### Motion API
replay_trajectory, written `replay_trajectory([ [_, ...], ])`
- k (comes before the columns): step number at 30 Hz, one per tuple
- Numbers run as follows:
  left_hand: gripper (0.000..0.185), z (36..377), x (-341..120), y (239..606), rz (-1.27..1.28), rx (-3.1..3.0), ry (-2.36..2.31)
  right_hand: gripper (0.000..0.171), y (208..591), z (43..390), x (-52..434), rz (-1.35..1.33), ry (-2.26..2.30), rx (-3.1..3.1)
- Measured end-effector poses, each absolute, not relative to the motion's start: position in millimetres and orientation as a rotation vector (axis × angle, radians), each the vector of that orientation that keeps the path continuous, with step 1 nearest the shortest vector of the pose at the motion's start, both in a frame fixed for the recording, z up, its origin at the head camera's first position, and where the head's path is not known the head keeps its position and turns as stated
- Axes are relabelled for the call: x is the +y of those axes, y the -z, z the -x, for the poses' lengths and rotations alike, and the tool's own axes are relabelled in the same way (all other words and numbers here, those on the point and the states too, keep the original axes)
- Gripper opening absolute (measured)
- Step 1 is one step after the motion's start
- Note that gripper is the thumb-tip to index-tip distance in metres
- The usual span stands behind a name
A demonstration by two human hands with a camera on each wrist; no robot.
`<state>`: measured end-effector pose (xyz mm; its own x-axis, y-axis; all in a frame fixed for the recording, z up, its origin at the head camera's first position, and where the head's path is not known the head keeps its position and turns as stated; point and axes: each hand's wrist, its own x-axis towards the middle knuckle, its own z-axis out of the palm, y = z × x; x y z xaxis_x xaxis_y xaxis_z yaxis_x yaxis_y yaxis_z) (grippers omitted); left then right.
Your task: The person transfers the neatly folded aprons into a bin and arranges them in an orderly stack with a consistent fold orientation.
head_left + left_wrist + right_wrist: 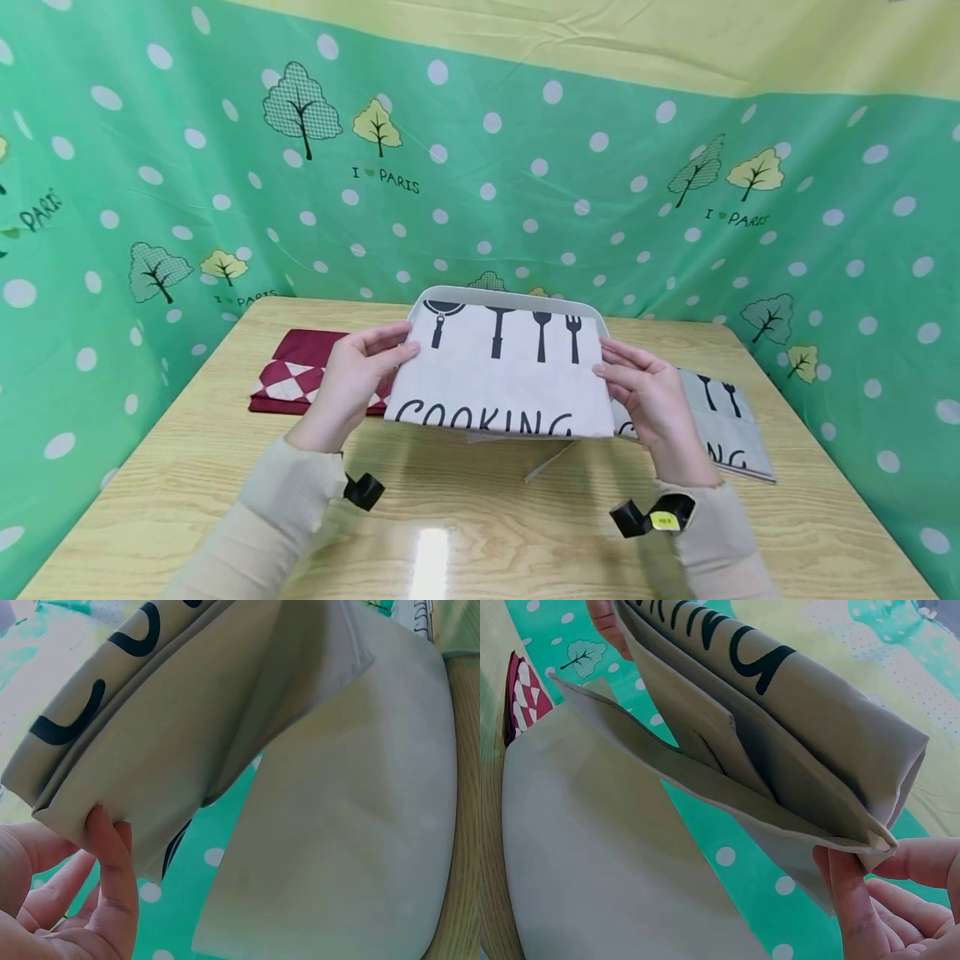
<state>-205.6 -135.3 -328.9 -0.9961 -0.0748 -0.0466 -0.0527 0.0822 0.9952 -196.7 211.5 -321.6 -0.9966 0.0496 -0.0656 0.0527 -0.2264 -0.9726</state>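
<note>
In the head view, the folded white cloth (502, 375) is held up at the centre of the frame, the word COOKING along its lower edge and dark kitchen utensils printed above. The left hand (356, 375) pinches its left edge, thumb towards the camera; the right hand (648, 396) pinches its right edge. A pale round-cornered object (517, 297) shows its rim just above the cloth's top edge. A thin pale strip (551, 462) shows just below the cloth. On the wooden table (450, 508), a red cloth (296, 371) with a diamond pattern lies left of centre, partly behind the left hand, and a grey printed cloth (731, 425) lies right of centre, partly behind the right hand. Each wrist carries a black device (363, 492). A green dotted curtain (480, 183) fills the upper frame.

In the left wrist view, the left hand, at lower left, has finger and thumb pressed narrowly together on a corner of the white cloth. The cloth's layers spread across the upper left and top centre; the pale object fills much of the right side.

In the right wrist view, the right hand, at lower right, nips a corner of the white cloth, whose layers gape apart towards the upper left. Fingers of the left hand show at upper left, the red cloth at the left edge, the pale object at lower left.
</note>
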Motion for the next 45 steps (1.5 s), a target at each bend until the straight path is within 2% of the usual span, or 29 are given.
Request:
replay_trajectory([
  [11,0.046,215,-134,322,-0.118,-2.342,2.064,0.034,315,202,213,-0.147,2.432,1.983],
  [18,0.048,224,-131,316,-0.146,-2.398,2.021,0.049,311,213,215,-0.142,2.356,2.092],
  [26,0.046,230,-126,316,-0.134,-2.391,1.999,0.035,312,221,215,-0.190,2.384,2.050],
  [34,0.045,235,-124,321,-0.156,-2.396,1.977,0.052,314,227,212,-0.191,2.301,2.158],
  [45,0.042,246,-119,319,-0.191,-2.367,1.995,0.053,315,236,211,-0.223,2.301,2.151],
])
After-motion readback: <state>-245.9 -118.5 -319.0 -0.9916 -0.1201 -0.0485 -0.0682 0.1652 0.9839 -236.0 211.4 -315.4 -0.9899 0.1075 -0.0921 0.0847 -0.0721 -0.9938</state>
